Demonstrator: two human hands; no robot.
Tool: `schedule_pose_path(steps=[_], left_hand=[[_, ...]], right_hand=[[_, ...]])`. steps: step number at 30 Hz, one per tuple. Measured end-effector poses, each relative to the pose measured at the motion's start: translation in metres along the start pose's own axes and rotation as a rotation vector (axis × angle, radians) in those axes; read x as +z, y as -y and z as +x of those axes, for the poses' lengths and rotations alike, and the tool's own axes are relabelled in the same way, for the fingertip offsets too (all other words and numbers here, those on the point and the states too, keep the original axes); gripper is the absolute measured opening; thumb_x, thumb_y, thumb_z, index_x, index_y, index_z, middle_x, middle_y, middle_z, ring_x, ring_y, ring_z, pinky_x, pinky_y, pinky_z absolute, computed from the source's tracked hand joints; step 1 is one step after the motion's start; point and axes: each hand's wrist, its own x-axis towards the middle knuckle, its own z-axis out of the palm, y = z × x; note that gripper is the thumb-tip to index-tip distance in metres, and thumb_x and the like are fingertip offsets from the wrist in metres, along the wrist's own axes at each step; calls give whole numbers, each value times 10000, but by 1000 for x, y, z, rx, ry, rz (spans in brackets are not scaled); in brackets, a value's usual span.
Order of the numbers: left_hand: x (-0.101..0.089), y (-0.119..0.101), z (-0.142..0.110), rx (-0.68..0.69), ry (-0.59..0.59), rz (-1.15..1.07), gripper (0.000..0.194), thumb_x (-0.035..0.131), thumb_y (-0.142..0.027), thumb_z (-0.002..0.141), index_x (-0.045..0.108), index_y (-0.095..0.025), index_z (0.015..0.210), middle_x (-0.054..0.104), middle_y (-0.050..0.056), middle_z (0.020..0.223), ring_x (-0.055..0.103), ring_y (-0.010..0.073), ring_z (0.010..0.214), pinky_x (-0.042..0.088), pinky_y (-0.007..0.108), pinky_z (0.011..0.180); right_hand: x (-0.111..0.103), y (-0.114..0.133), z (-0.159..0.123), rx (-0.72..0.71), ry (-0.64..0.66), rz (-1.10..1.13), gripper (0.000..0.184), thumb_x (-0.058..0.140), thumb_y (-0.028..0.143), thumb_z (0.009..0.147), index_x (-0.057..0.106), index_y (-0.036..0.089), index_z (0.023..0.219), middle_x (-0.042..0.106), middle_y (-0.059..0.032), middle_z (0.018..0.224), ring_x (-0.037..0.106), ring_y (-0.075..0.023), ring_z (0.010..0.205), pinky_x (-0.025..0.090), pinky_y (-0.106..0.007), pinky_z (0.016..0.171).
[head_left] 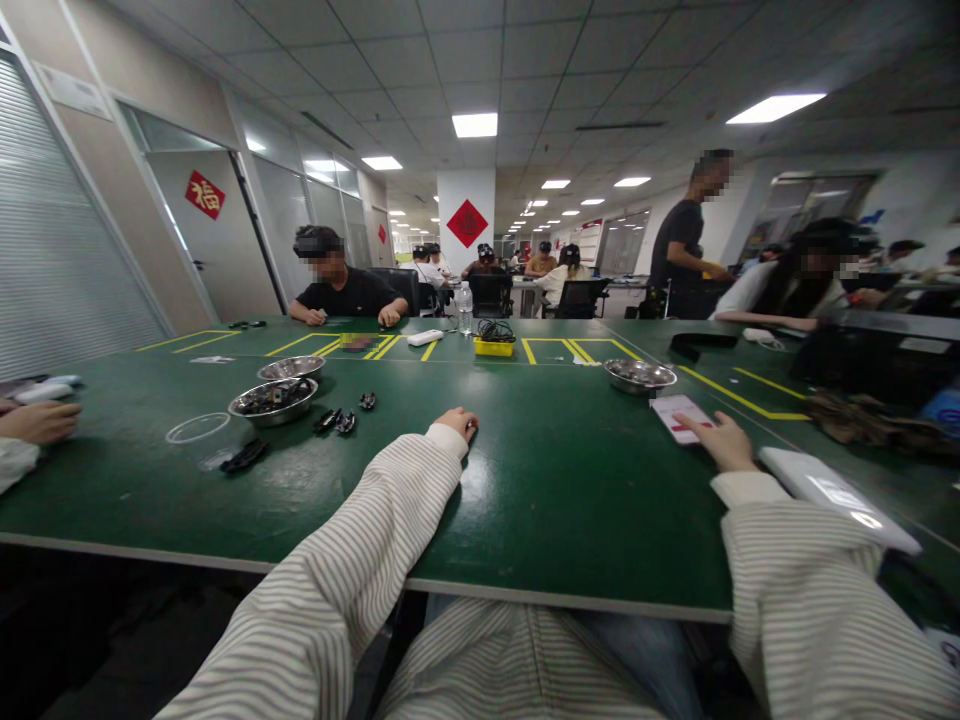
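Note:
My left hand (454, 423) rests on the green table with its fingers curled in. Whatever may lie inside those fingers is hidden or too small to name. Over on the right, a smartphone (670, 408) with a lit, whitish screen lies at an angle on the tabletop. My right hand (726, 442) reaches onto it from the right, fingers stretched out and a fingertip touching the screen. Just beyond the phone stands a metal bowl (640, 386) with small dark parts in it. A white flat device (832, 495) with a glowing spot lies beside my right sleeve.
On the left, a metal bowl (274, 418) holds dark parts, with another bowl (291, 358) behind. Black clip-like pieces (328, 420) and a clear ring (198, 428) lie nearby. A yellow tray (493, 348) with cable and a bottle (465, 312) stand farther back. Co-workers sit around.

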Motion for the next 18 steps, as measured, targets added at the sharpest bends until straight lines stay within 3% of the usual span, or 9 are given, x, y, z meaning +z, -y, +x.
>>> schedule_pose_path(steps=[4, 10, 15, 18], left_hand=[[0, -1, 0, 2, 2, 4, 216, 443, -253, 745, 567, -223, 919, 512, 35, 873, 498, 144, 825, 401, 235, 745], [0, -1, 0, -3, 4, 5, 218, 438, -258, 747, 567, -226, 920, 510, 33, 874, 497, 142, 827, 403, 232, 738], [-1, -2, -1, 7, 0, -3, 216, 441, -260, 745, 568, -221, 915, 511, 36, 863, 501, 145, 817, 407, 243, 735], [0, -3, -1, 27, -10, -24, 226, 442, -263, 745, 570, -214, 925, 515, 37, 856, 502, 145, 809, 410, 242, 728]], right_hand=[[-2, 1, -1, -40, 108, -129, 1005, 594, 567, 504, 172, 73, 1271, 355, -238, 1206, 357, -343, 1070, 294, -366, 818], [2, -2, 6, -19, 134, -156, 934, 603, 517, 512, 209, 108, 1253, 386, -226, 1173, 355, -364, 1041, 266, -415, 803], [-1, -4, 1, 89, 75, -154, 884, 586, 546, 506, 273, 138, 1226, 369, -249, 1160, 274, -423, 1050, 249, -466, 742], [-1, 3, -11, 36, -23, -199, 829, 584, 534, 514, 339, 117, 1188, 360, -249, 1151, 278, -413, 1025, 239, -482, 739]])
